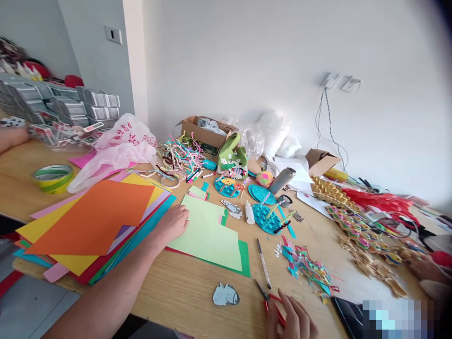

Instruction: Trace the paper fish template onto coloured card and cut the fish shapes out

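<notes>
My left hand (172,222) rests flat on the edge of a light green sheet of paper (206,233), beside a fanned stack of coloured paper (92,221) topped by an orange sheet. My right hand (291,321) lies at the table's near edge on red-handled scissors (269,301), fingers loosely curled over the handles. A grey paper fish cut-out (225,295) lies just left of the scissors. A pen (263,256) lies above them.
A wooden table (183,287) carries paper scraps (306,268), blue craft plates (267,217), a glue bottle (249,213), pipe cleaners (178,157), a tape roll (53,177), a plastic bag (116,150), cardboard boxes (206,132) and decorated strips (356,226). Another person's arm (12,136) shows far left.
</notes>
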A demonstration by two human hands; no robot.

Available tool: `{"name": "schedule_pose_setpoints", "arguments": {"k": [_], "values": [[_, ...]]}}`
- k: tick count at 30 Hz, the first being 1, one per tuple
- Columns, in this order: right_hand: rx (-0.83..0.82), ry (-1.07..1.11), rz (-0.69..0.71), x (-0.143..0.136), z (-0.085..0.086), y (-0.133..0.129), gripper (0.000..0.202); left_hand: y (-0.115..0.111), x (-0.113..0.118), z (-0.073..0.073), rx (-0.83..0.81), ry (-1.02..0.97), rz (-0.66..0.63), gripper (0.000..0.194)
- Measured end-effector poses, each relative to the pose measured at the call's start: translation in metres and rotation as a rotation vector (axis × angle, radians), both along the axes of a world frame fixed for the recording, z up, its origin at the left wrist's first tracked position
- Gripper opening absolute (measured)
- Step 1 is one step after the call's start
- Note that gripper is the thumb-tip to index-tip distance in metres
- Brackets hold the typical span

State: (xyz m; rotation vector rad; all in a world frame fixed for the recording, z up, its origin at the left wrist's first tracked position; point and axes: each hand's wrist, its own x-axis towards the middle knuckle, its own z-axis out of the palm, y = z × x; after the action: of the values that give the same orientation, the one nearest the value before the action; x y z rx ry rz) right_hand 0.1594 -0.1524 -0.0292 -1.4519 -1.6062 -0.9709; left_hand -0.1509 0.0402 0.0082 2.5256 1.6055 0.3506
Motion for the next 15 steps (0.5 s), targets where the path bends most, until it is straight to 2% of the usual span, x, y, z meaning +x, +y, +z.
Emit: {"name": "schedule_pose_setpoints", "arguments": {"k": [5,15], "values": [[-0.005,-0.028,-0.014,-0.0070,0.0100,-0.0024,0.019,0.0004,0.0002,0.0013,0.003,0.037,-0.031,0.011],[-0.030,-0.042,-0.030,-0.0062,0.0052,-0.0024,0.021,-0.0039,0.0008,0.0033,0.006,0.079,-0.043,0.012]]}}
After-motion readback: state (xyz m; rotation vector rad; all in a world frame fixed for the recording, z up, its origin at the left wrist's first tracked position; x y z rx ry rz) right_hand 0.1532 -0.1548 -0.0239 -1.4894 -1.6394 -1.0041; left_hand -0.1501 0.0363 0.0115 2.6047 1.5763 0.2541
